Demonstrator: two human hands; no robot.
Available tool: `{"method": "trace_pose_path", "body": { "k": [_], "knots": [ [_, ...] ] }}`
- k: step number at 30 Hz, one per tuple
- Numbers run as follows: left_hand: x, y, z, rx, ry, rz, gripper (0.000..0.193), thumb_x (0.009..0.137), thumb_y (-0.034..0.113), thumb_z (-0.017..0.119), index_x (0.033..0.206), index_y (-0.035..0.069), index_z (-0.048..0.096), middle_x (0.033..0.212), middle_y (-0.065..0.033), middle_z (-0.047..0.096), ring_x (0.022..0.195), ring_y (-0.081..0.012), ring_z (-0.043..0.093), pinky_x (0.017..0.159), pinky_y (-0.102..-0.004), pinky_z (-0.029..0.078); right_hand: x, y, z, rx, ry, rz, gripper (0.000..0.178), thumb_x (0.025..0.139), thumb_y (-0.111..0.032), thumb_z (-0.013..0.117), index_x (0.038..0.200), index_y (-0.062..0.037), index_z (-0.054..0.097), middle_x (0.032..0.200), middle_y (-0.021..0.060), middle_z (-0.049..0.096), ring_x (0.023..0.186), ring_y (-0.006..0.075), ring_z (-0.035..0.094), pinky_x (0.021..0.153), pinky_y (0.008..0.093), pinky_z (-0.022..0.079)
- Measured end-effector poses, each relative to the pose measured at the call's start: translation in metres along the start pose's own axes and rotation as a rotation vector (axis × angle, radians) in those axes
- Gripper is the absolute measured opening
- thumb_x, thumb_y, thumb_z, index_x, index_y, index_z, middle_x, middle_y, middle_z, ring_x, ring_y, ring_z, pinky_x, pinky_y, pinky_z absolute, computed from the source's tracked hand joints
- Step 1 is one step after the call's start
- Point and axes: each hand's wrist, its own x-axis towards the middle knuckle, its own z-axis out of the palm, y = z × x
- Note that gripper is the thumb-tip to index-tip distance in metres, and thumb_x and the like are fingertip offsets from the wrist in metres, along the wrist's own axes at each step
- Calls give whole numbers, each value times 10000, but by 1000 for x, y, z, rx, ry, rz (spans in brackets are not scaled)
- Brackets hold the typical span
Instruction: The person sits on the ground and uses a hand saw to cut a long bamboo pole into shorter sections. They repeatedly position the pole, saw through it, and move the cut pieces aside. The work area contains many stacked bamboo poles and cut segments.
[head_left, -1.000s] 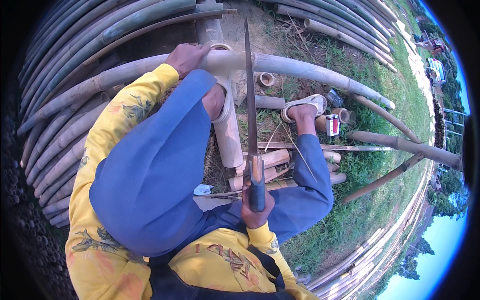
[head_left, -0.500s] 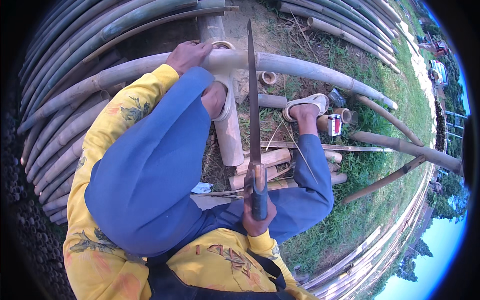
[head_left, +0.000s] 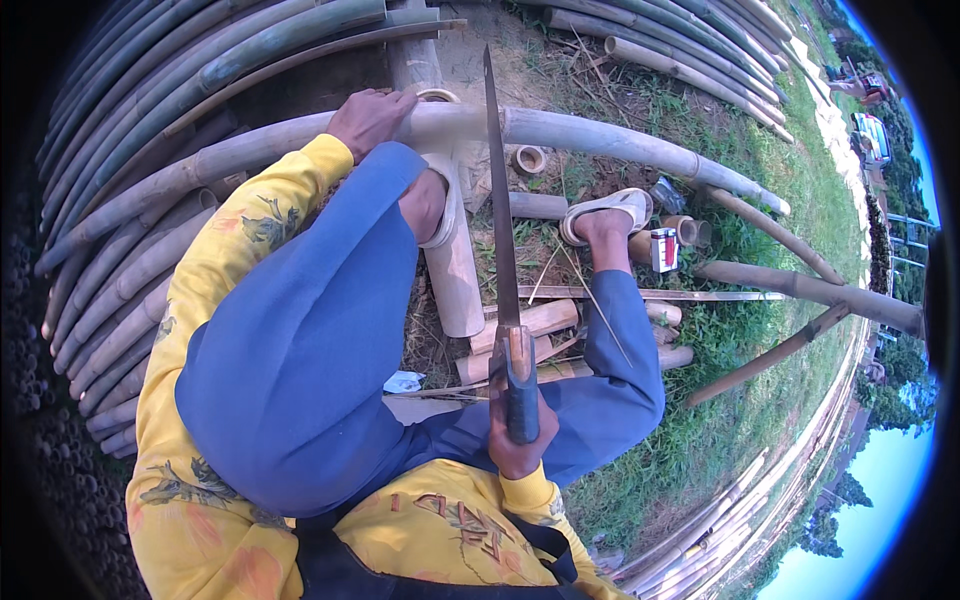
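A long bamboo pole [head_left: 620, 143] lies crosswise in front of me. My left hand [head_left: 372, 122] is closed over it, left of a handsaw [head_left: 502, 220]. The saw's long, dark blade points away from me and crosses the pole just beside a node; how deep it sits there I cannot tell. Low in the middle, my right hand [head_left: 520, 445] grips the saw's handle, with its fingers wrapped round. My left knee is bent up near my left hand, close to the pole. Under the pole, a thicker bamboo length [head_left: 455, 285] runs toward me.
Stacked bamboo poles [head_left: 130, 300] fill the left side, with more poles [head_left: 690, 80] at far right. Short bamboo pieces [head_left: 540, 320] lie between my legs. Near my right sandal [head_left: 610, 212] are a red-and-white pack [head_left: 664, 250] and a bamboo ring [head_left: 529, 159]. Propped poles [head_left: 810, 288] stand right.
The saw has drawn back slightly toward me, and its tip has swung a little left. My left hand keeps its place on the pole. The whole view has shifted slightly.
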Motion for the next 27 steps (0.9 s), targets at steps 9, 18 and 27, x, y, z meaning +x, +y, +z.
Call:
{"method": "trace_pose_path", "body": {
  "k": [9, 18, 27],
  "knots": [
    [2, -5, -15, -30, -75, -87, 549, 663, 170, 813, 1129, 52, 547, 1048, -175, 695, 980, -393, 698, 877, -458, 574, 82, -8, 37, 100, -47, 30, 96, 914, -41, 715, 984, 6, 669, 716, 69, 611, 642, 104, 557, 632, 278, 475],
    [15, 16, -11, -22, -74, -6, 567, 713, 224, 793, 1183, 30, 543, 1033, -214, 702, 959, -424, 696, 852, -474, 577, 129, -10, 49, 142, -84, 108, 96, 911, -31, 698, 983, 22, 662, 748, 51, 617, 671, 101, 511, 624, 302, 459],
    [6, 11, 10, -56, 1, -9, 663, 544, 129, 852, 1132, 73, 551, 1008, -153, 686, 916, -396, 681, 817, -462, 555, -17, 4, -19, 95, -18, 49, 325, 884, -12, 723, 1206, 0, 685, 844, 97, 680, 709, 144, 639, 701, 298, 522]
  ]
}}
